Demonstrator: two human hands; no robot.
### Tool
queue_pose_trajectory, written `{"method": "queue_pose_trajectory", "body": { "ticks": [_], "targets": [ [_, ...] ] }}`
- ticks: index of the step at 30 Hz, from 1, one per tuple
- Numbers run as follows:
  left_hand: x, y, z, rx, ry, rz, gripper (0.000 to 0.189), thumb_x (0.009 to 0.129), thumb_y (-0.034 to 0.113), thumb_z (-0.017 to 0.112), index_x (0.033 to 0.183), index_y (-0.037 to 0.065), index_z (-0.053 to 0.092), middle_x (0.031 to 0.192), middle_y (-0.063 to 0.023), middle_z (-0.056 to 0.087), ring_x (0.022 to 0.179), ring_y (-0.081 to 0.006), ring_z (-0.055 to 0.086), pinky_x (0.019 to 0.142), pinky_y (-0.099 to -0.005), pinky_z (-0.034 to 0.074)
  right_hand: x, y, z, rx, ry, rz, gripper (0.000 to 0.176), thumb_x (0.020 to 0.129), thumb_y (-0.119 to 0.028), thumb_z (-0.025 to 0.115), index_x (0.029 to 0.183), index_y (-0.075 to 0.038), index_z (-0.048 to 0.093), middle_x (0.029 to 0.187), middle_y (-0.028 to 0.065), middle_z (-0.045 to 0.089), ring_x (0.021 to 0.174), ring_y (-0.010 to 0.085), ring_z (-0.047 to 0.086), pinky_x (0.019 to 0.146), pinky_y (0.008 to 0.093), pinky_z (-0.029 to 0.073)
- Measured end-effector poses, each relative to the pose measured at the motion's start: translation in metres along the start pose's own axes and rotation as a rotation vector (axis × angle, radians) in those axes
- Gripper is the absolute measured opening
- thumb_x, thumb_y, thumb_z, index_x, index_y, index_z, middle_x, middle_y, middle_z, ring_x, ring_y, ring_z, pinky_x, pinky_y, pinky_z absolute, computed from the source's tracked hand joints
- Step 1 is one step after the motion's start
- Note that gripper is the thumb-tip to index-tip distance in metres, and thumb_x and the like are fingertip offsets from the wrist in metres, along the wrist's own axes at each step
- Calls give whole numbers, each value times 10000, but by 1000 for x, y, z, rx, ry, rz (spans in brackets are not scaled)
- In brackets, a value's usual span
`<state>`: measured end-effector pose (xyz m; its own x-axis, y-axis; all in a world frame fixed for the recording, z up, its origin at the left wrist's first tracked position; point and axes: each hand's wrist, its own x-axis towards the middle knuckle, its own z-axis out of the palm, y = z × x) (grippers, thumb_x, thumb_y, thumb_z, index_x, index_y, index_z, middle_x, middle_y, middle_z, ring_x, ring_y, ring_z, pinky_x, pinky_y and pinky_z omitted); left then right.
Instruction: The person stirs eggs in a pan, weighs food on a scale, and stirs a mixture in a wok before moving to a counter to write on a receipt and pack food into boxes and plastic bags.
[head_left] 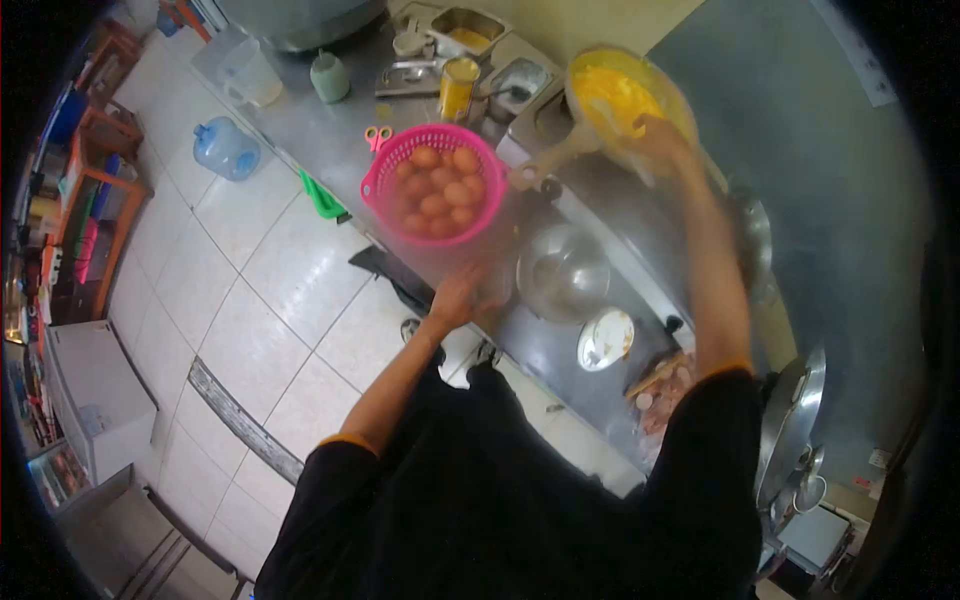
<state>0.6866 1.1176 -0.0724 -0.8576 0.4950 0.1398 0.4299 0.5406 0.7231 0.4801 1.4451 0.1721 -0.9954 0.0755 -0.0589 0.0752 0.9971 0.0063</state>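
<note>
My right hand (662, 140) is blurred over a wide pan (683, 98) of yellow food (612, 92). Its fingers are curled down at the contents, and what they hold is hidden. A pale handle (550, 165) slants from the pan toward the egg basket. My left hand (459, 294) is low at the counter's front edge, fingers and thumb apart beside a faint clear shape I cannot make out. Just beyond it stands a pink plastic basket (368, 187) full of brown eggs (440, 180). A shiny metal bowl (563, 275) sits to the right of this hand.
A white plate (605, 339) with brown bits and a heap of meat-like food (662, 395) lie nearer my body. Scissors (378, 137), a yellow can (458, 90), a green jar (329, 77) and metal trays (470, 30) line the back. A water jug (226, 148) stands on the floor.
</note>
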Motion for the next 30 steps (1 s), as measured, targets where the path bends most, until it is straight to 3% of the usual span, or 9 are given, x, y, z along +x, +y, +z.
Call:
{"method": "queue_pose_trajectory", "body": {
  "ticks": [5, 8, 11, 13, 15, 19, 22, 24, 30],
  "targets": [
    [2, -10, -21, -37, -57, 103, 887, 619, 394, 787, 1340, 65, 387, 1254, -153, 481, 1186, -338, 440, 1008, -429, 339, 21, 3, 11, -205, -382, -64, 441, 771, -331, 652, 1127, -74, 604, 1064, 192, 630, 965, 329, 617, 806, 393, 488],
    [3, -21, -16, -77, -49, 118, 902, 584, 343, 805, 1335, 65, 391, 1256, -156, 484, 1186, -336, 442, 1010, -431, 332, 18, 42, 0, -153, -275, -143, 358, 843, -255, 583, 1151, -75, 593, 1067, 191, 629, 983, 330, 608, 813, 393, 484],
    [0, -31, -4, -121, -73, 85, 911, 555, 272, 815, 1331, 59, 388, 1260, -162, 484, 1191, -335, 438, 1009, -427, 333, -11, 55, -65, -178, -264, -275, 317, 893, -196, 505, 1179, -85, 581, 1083, 177, 627, 973, 326, 610, 830, 408, 476],
    [2, -33, -1, -124, -76, 91, 920, 543, 238, 816, 1332, 54, 381, 1262, -166, 484, 1197, -333, 433, 1009, -424, 336, -28, 55, -99, -229, -305, -258, 320, 903, -216, 494, 1185, -95, 586, 1099, 164, 624, 975, 329, 606, 851, 422, 466],
    [-1, -31, -1, -87, -90, 60, 935, 528, 231, 824, 1328, 42, 378, 1281, -186, 450, 1207, -357, 412, 1006, -434, 339, -48, 39, -118, -341, -506, -147, 321, 904, -250, 489, 1168, -107, 603, 1076, 165, 630, 969, 343, 601, 852, 432, 468],
    [2, 0, -26, -117, -48, 59, 944, 551, 260, 824, 1339, 32, 358, 1306, -214, 399, 1210, -387, 390, 1017, -449, 334, -77, 35, -65, -182, -177, -176, 285, 918, -269, 472, 1095, -113, 633, 974, 177, 645, 870, 359, 624, 757, 448, 504],
    [-2, 17, -35, -121, -37, 18, 946, 603, 335, 807, 1352, 16, 324, 1297, -216, 376, 1208, -399, 364, 1030, -462, 314, -70, 29, -39, -259, -132, -171, 278, 927, -259, 460, 1089, -102, 624, 947, 183, 645, 848, 364, 627, 720, 467, 501],
    [-2, 31, -41, -97, 23, 14, 911, 664, 374, 776, 1356, 5, 313, 1290, -216, 380, 1211, -399, 361, 1032, -459, 315, -61, 32, -27, -143, -102, -35, 301, 932, -257, 454, 1143, -99, 600, 942, 186, 645, 853, 367, 623, 731, 476, 493],
    [12, 72, -52, -67, -6, 41, 828, 730, 347, 736, 1365, 25, 312, 1304, -208, 376, 1220, -386, 362, 1037, -454, 312, 2, 76, 12, 223, 85, -48, 323, 938, -240, 442, 1185, -94, 591, 915, 210, 646, 884, 367, 622, 764, 458, 495]
  ]
}}
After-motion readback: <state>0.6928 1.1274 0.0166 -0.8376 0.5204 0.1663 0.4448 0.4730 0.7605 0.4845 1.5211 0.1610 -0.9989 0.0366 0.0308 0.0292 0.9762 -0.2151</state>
